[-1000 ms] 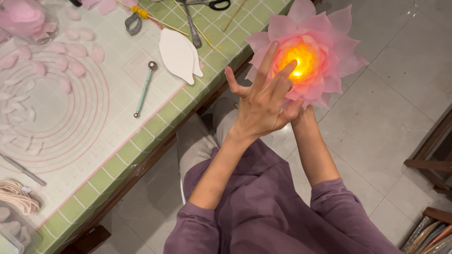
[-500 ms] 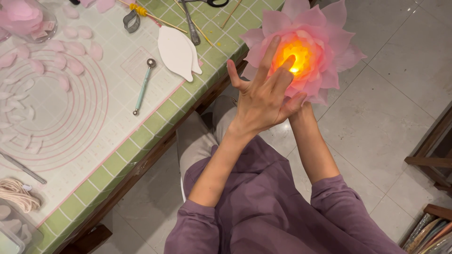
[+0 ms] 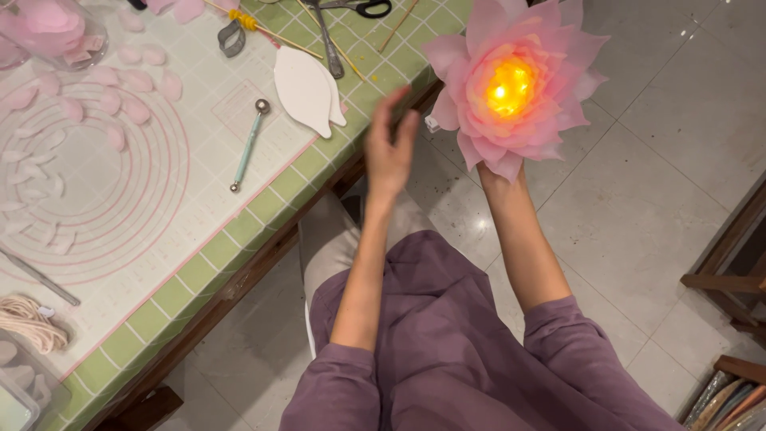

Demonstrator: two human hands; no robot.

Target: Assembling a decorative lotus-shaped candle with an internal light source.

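Note:
A pink layered paper flower (image 3: 515, 84) with a glowing orange light in its middle is held up over the tiled floor. My right hand (image 3: 487, 172) grips it from below and is almost wholly hidden under the petals. My left hand (image 3: 388, 148) is blurred, open with fingers up, and hangs free to the left of the flower near the table's edge, touching nothing.
A green-tiled table (image 3: 199, 271) carries a round-lined mat (image 3: 96, 183) with loose pink petals, a ball-tipped tool (image 3: 247, 145), white petal shapes (image 3: 307, 88), scissors (image 3: 359, 8), and a cord coil (image 3: 28, 319). Wooden furniture (image 3: 730, 279) stands at the right.
My left hand has come off the flower and moved left towards the table. The flower has risen slightly and its lit middle is now uncovered.

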